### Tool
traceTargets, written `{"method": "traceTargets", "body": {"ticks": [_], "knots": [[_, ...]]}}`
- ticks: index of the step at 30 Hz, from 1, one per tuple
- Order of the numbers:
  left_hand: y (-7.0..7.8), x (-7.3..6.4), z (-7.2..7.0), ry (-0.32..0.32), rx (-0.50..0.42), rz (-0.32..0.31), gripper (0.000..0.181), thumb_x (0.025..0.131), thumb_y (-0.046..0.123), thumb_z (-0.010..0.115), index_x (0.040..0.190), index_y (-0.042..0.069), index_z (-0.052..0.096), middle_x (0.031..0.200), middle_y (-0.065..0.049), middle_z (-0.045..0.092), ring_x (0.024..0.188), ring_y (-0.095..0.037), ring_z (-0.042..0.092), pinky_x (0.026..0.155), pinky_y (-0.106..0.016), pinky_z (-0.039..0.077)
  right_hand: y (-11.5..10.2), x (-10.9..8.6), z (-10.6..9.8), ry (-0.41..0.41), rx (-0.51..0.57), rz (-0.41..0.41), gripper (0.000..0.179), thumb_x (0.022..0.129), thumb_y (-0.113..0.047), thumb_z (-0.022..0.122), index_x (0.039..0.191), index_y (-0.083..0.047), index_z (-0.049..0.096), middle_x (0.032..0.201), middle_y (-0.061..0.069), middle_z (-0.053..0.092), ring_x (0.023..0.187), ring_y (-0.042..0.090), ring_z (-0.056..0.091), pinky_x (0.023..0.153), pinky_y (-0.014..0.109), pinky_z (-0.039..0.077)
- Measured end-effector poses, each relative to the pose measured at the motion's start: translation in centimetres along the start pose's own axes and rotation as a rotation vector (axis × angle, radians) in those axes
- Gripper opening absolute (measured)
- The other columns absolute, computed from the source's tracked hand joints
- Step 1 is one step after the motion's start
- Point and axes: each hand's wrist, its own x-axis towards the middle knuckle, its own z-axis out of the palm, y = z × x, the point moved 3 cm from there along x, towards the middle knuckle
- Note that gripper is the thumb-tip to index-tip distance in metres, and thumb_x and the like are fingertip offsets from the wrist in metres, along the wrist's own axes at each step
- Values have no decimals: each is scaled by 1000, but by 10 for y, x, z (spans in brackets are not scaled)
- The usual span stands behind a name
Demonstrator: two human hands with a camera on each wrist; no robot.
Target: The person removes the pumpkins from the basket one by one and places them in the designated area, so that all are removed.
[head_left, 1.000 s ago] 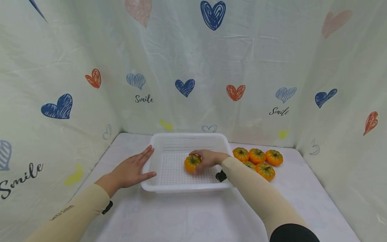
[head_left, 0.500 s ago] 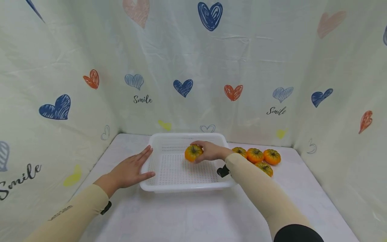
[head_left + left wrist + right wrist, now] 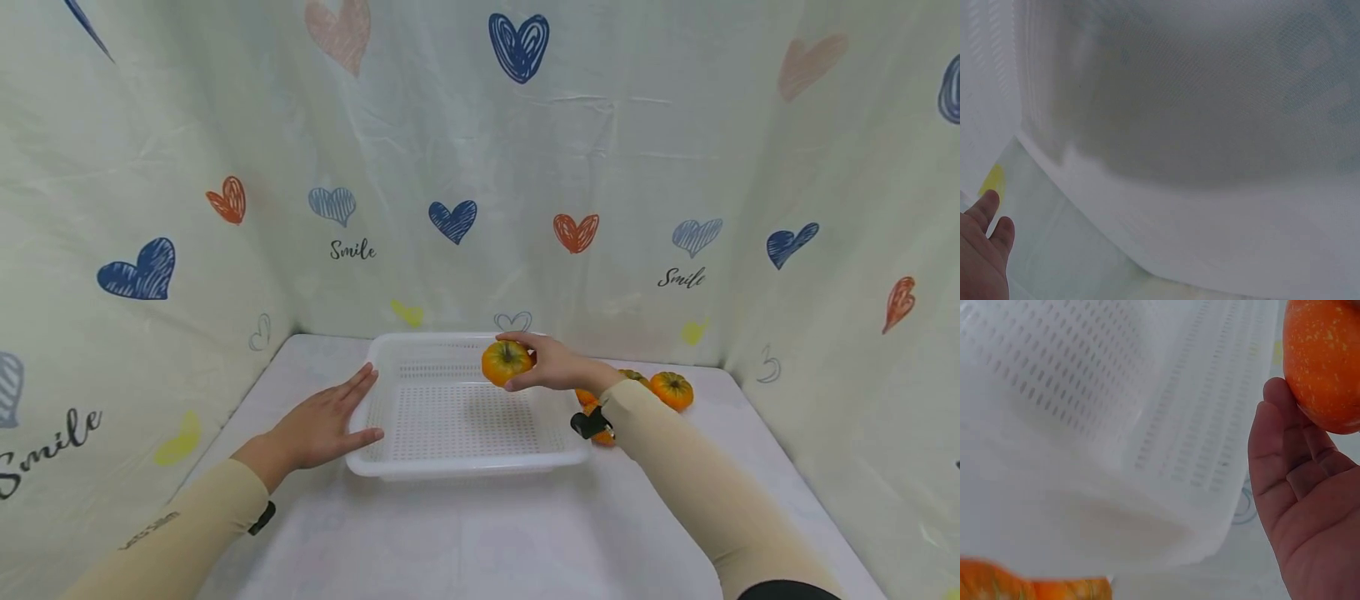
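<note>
A small orange pumpkin with green streaks [image 3: 507, 363] is pinched between the thumb and fingers of my right hand [image 3: 553, 363], raised over the back right of a white perforated basket [image 3: 465, 467]. In the right wrist view the fingers lie against the orange side of that pumpkin [image 3: 1325, 369]. My left hand [image 3: 318, 425] touches the basket's left rim with its fingers and thumb straight. In the left wrist view only part of the left hand [image 3: 984, 250] shows at the lower left corner. No pumpkin shows inside the basket.
Several more pumpkins [image 3: 672, 391] sit on the white-covered table [image 3: 450, 542] right of the basket, partly hidden by the right forearm. A pale curtain [image 3: 637, 167] printed with hearts stands behind the table and along both sides.
My right hand has lifted the pumpkin from the basket floor, moving up and to the right with it. The left hand has stayed at the basket's left rim.
</note>
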Motion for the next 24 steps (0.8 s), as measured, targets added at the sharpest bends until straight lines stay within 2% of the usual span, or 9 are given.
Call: {"method": "traceTargets", "body": {"ticks": [6, 13, 21, 24], "knots": [[-1, 0, 1, 1, 4, -4, 97, 94, 68, 47, 157, 0, 20, 165, -13, 15, 145, -36, 28, 111, -57, 31, 10, -31, -28, 72, -22, -9, 86, 83, -35, 81, 155, -22, 36, 141, 7, 49, 112, 26, 54, 93, 40, 51], [0, 0, 0, 7, 0, 14, 95, 95, 66, 48, 157, -1, 21, 165, -13, 16, 145, -36, 30, 111, -56, 32, 33, -72, -53, 170, -33, 82, 85, 82, -38, 82, 153, -28, 38, 143, 7, 48, 116, 29, 52, 96, 47, 50], [-1, -1, 0, 14, 1, 28, 95, 95, 67, 46, 157, 0, 22, 164, -13, 17, 144, -35, 31, 111, -56, 33, 61, -112, -71, 238, -26, 111, 81, 86, -29, 80, 154, -19, 37, 145, 15, 45, 117, 34, 53, 95, 52, 50], [0, -1, 0, 15, -1, 23, 95, 95, 67, 46, 157, 0, 22, 165, -13, 17, 144, -36, 32, 110, -56, 33, 70, -126, -75, 250, -29, 132, 83, 85, -32, 79, 154, -16, 35, 144, 17, 45, 117, 35, 52, 94, 52, 51]]}}
